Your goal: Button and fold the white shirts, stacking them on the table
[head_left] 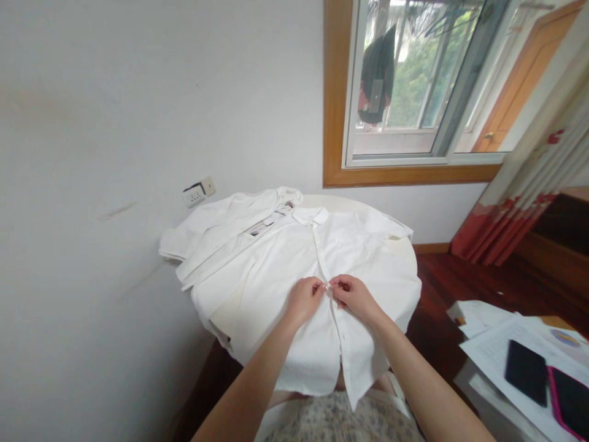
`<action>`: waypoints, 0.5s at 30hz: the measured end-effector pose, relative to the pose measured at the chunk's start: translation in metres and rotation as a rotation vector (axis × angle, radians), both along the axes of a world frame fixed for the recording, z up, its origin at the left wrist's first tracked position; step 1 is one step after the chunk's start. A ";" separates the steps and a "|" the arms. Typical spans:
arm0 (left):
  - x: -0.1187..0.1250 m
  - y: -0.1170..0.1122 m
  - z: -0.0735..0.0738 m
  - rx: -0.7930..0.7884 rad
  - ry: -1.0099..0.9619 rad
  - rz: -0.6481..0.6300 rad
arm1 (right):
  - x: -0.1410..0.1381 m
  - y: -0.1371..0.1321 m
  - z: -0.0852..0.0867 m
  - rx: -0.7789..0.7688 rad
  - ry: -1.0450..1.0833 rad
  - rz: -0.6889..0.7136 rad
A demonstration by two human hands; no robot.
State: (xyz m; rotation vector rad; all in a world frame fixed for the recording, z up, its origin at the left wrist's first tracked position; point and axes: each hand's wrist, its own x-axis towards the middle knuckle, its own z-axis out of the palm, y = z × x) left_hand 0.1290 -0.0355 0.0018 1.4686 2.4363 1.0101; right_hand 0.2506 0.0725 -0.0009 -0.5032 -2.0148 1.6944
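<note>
A white shirt [285, 264] lies spread front side up on a round table [405, 261], its collar pointing away from me and its lower hem hanging over the near edge. My left hand [307, 296] pinches the front placket about midway down. Just across from it, my right hand [354, 296] pinches the other edge of the placket, fingertips almost meeting the left ones. Above the hands the front edges lie together; below them they part toward the hem. Whether a button is between the fingers is too small to tell.
More folded white clothing [221, 224] lies on the table's left side, by the wall socket [194, 195]. At right, papers [488, 344] bear a black phone [526, 371] and a pink-edged phone [570, 402]. A window [414, 92] and a red-and-white curtain [501, 215] are behind.
</note>
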 end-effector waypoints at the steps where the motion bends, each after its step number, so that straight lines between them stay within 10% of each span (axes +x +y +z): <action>1: 0.001 0.000 0.000 -0.004 0.021 0.003 | 0.000 0.000 -0.001 0.032 0.003 -0.014; 15: 0.008 -0.004 0.004 -0.025 0.186 0.043 | -0.001 0.005 0.004 -0.290 -0.038 0.031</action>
